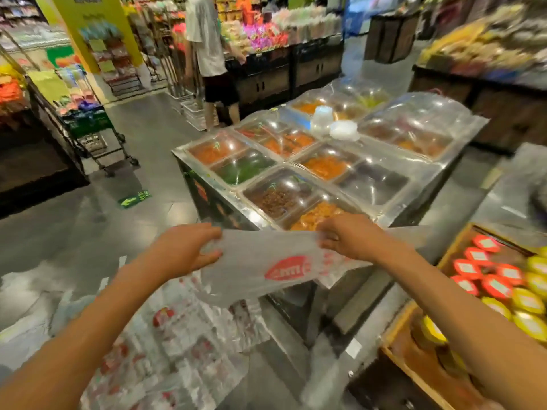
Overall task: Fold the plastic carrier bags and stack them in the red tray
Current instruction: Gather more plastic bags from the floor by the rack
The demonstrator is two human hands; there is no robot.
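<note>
Translucent plastic bag (260,267) with a red logo hangs stretched in the air between both hands: the left hand (189,247) pinches one end, the right hand (349,236) the other, before the food counter (189,170).

Motion blur smears the far shop shelves (488,42), leaving their goods unreadable. The shopper (207,48) in the aisle is cut off at the top edge. The red logo (285,267) on the carrier bag (260,261) is too soft to read. The fingertips of the left hand (185,250) and right hand (347,235) are hidden in bag folds. The heap of bags (165,350) below runs off the bottom edge.
</note>
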